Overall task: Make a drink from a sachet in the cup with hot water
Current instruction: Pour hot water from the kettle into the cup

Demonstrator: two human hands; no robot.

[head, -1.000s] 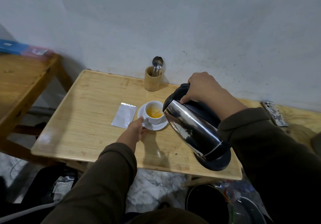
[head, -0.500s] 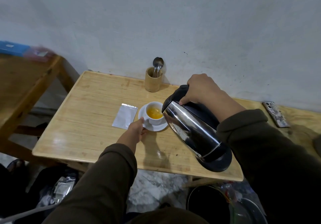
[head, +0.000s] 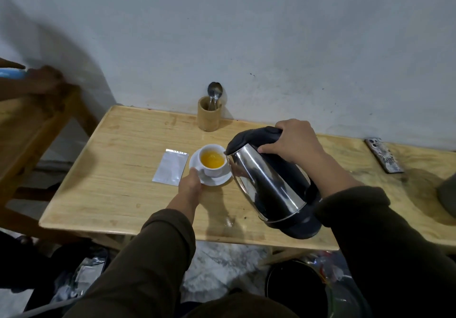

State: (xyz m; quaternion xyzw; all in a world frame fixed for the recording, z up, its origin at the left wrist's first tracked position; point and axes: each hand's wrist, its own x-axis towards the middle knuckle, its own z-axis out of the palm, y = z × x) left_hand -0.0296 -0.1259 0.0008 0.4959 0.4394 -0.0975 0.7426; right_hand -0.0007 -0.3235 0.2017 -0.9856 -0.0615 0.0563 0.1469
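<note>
A white cup (head: 214,169) with orange-yellow liquid stands on a white saucer (head: 220,181) on the wooden table (head: 118,169). My left hand (head: 190,184) holds the saucer's near-left rim. My right hand (head: 293,142) grips the black handle of a steel kettle (head: 266,184), which is tilted with its spout at the cup's right rim. A silver sachet (head: 170,166) lies flat just left of the saucer.
A wooden holder (head: 208,117) with spoons (head: 214,90) stands at the wall behind the cup. A phone (head: 383,154) lies at the far right. A second wooden table (head: 22,130) stands to the left. A dark bin (head: 296,290) sits on the floor below.
The kettle has tipped back a little, its base lower and nearer the table. The liquid in the cup is higher. My left hand stays on the saucer.
</note>
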